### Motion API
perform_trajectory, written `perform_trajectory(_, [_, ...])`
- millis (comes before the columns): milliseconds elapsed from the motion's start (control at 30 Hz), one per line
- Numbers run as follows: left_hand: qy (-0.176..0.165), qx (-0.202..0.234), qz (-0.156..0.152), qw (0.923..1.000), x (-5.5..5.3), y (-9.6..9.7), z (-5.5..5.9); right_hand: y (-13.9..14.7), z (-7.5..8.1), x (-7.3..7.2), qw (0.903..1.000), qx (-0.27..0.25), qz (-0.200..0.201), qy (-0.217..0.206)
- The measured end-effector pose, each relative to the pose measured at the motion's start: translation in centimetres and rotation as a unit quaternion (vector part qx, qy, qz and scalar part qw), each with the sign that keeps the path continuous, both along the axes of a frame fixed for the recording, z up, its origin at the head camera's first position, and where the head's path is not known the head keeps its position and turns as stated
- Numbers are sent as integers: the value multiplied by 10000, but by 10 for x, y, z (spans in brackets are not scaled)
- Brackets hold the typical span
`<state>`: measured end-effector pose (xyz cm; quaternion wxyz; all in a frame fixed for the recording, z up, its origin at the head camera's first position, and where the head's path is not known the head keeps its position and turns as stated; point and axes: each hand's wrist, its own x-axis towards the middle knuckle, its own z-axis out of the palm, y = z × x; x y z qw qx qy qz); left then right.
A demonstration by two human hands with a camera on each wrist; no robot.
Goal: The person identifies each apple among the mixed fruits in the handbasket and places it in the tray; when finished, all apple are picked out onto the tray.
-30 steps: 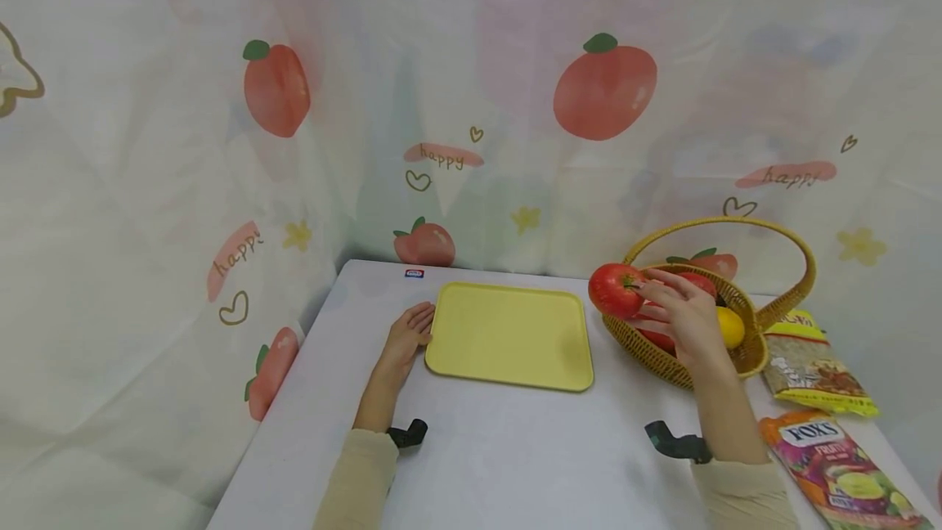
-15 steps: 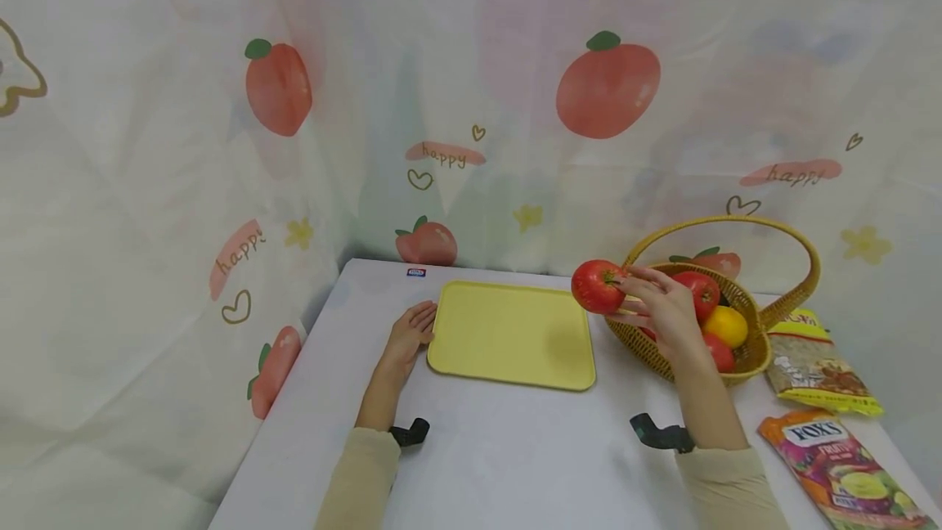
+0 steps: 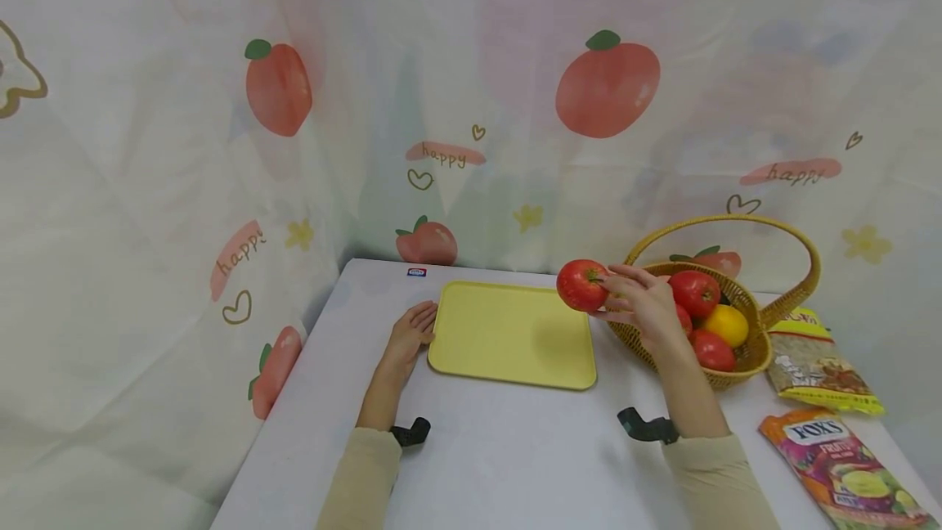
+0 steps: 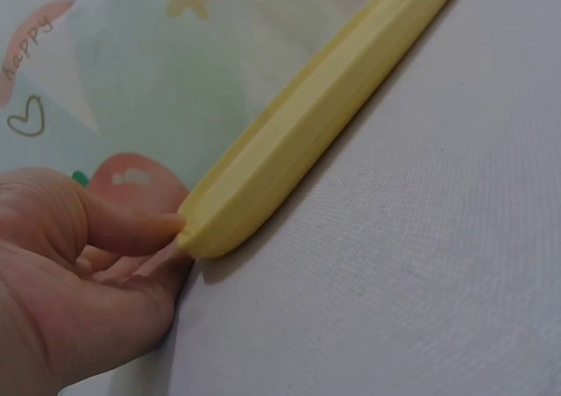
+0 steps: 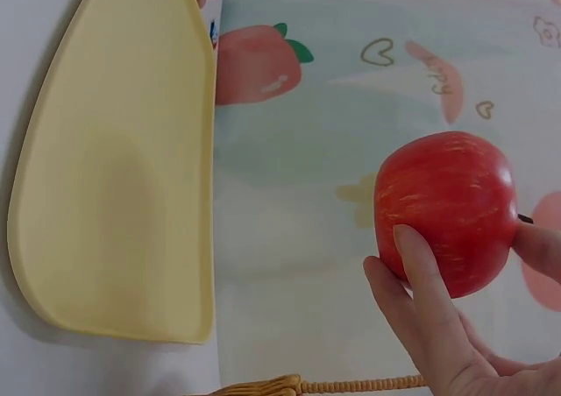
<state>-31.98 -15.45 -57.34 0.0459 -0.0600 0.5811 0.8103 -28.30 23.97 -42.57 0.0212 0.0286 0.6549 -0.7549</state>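
Observation:
My right hand [image 3: 643,301] holds a red apple [image 3: 582,285] by its fingertips and thumb, raised near the right end of a yellow tray [image 3: 508,334]. In the right wrist view the apple [image 5: 447,212] shows a dark stem near the thumb. My left hand [image 3: 406,338] rests at the tray's left edge with its fingers fairly straight. Up close in the left wrist view, the thumb [image 4: 131,229] touches the end of the tray [image 4: 289,142]. A wicker basket [image 3: 761,350] behind my right hand bears several red fruits [image 3: 695,294] and a yellow fruit [image 3: 725,325].
Right of the basket lie a bag of grain-like food [image 3: 813,366] and a Fox's candy bag [image 3: 842,464]. A tiny blue-and-red packet [image 3: 416,272] lies behind the tray. A patterned cloth wall [image 3: 500,186] rises behind the white table [image 3: 500,456]. The basket's tall handle [image 3: 802,268] arches upward.
My right hand has carried the apple leftward from over the basket to the tray's right end, uncovering more fruit in the basket. My left hand has stayed at the tray's edge.

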Motion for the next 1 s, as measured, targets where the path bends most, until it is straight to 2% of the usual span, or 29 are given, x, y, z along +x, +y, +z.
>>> perform_trajectory(333, [40, 71, 9, 10000, 1, 0, 2, -16, -6, -10, 9997, 73, 167, -168])
perform_trajectory(633, [66, 63, -10, 10000, 1, -1, -1, -36, -14, -18, 9991, 65, 235, -337])
perform_trajectory(733, [-14, 17, 17, 10000, 0, -1, -2, -42, -18, -20, 9990, 81, 223, -367])
perform_trajectory(1000, [99, 42, -17, 9999, 2, -1, 0, -62, -29, -31, 9992, 52, 238, -316])
